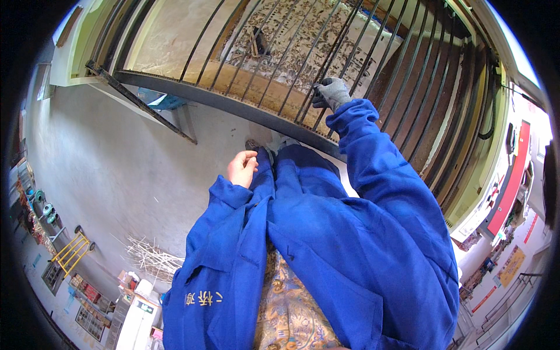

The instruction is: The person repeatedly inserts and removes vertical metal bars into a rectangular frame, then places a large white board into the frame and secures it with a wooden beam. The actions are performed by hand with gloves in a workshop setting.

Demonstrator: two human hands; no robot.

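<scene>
Hanging the bare left hand (pixel 242 168) just short of the grille (pixel 233 105), near its lower rail, fingers (pixel 249 157) loosely curled and holding nothing. Gripping one bar (pixel 319 74) of the grille with the gloved right hand (pixel 332 93), fingers wrapped tight round it, sleeve stretched forward. Standing right at the grille's rail on the grey floor (pixel 116 169), with the grille lying raised and tilted ahead. Judging by that single grasp: steadying or testing the bar, with only one hand at work. Calling, for any shift of so wide a frame, for a second hold further along the rail and firm footing.

Lying well left of the grille and below it: a yellow rack (pixel 71 251), then a loose bundle of thin pale rods (pixel 153 259) on the floor. Sitting just beyond the rods, further from the grille: small coloured boxes (pixel 125 280) and a tall white package (pixel 135 321) with a green label. Showing right of the grille, past its frame: a long red panel (pixel 508 186), and below that an orange sign (pixel 512 265), print too small for reading.
</scene>
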